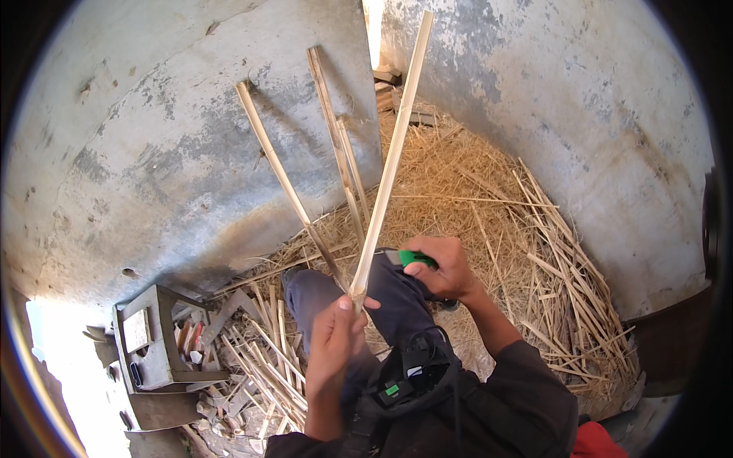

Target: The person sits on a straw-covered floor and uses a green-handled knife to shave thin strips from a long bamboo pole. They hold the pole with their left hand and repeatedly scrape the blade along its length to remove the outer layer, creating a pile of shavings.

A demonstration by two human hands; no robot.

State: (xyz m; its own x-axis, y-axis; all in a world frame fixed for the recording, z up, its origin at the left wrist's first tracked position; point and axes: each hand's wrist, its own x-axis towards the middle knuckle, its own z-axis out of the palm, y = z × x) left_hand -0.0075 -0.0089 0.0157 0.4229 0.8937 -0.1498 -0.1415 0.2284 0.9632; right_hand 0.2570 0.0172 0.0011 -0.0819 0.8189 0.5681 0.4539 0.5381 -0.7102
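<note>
My left hand (pixel 338 331) grips the lower end of a long pale bamboo strip (pixel 392 164), which slants up and to the right in front of me. In my right hand (pixel 447 267) is a green-handled knife (pixel 417 260). Its grey blade points left, close beside the strip; whether the two touch I cannot tell. Behind the strip, a brown-edged bamboo piece (pixel 277 169) and two more bamboo pieces (pixel 334 122) lean against the wall. Their lower ends come down near my left hand and my knee.
Fine shavings (pixel 437 172) cover the floor ahead. A long pile of split bamboo strips (pixel 584 282) lies on the right, and more strips (pixel 263 370) lie at the left by my leg. A worn wooden box (pixel 156 336) with odds and ends stands left, against the weathered wall (pixel 175 153).
</note>
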